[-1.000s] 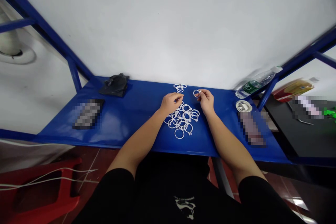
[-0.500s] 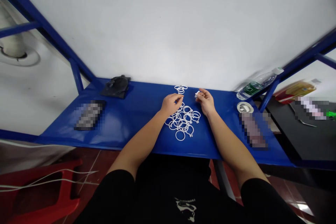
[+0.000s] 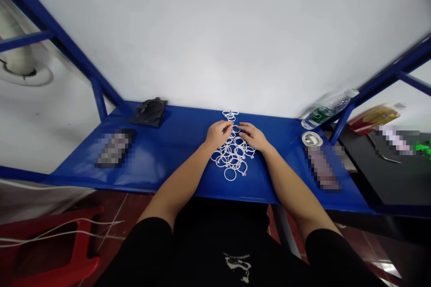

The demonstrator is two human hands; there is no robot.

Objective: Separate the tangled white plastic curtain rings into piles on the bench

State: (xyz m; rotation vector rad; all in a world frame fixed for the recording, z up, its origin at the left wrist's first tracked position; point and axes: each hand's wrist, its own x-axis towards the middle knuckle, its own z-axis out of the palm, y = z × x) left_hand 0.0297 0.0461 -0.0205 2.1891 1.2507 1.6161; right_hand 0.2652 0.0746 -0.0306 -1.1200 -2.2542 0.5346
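Between my two hands, over the far side of a loose pile of white curtain rings (image 3: 233,159), is one white curtain ring (image 3: 236,132). My left hand (image 3: 218,134) is closed in a pinch at this ring's left edge. From the other side my right hand (image 3: 254,136) meets it with thumb and fingertips, palm turned down. Small tabs stick out from several rings in the pile. Farther off, near the wall, lies a smaller group of white rings (image 3: 230,115). My fingers partly cover the ring and the pile's far edge.
A blue table (image 3: 175,152) runs along a white wall. A black plastic bag (image 3: 148,112) and a blurred-out dark object (image 3: 115,148) lie at left. On the right are a clear bottle (image 3: 326,112), a tape roll (image 3: 312,139) and a blurred-out item (image 3: 322,168).
My right hand, which held a small white piece off to the right, has moved left to meet my left hand. The left hand has barely shifted.
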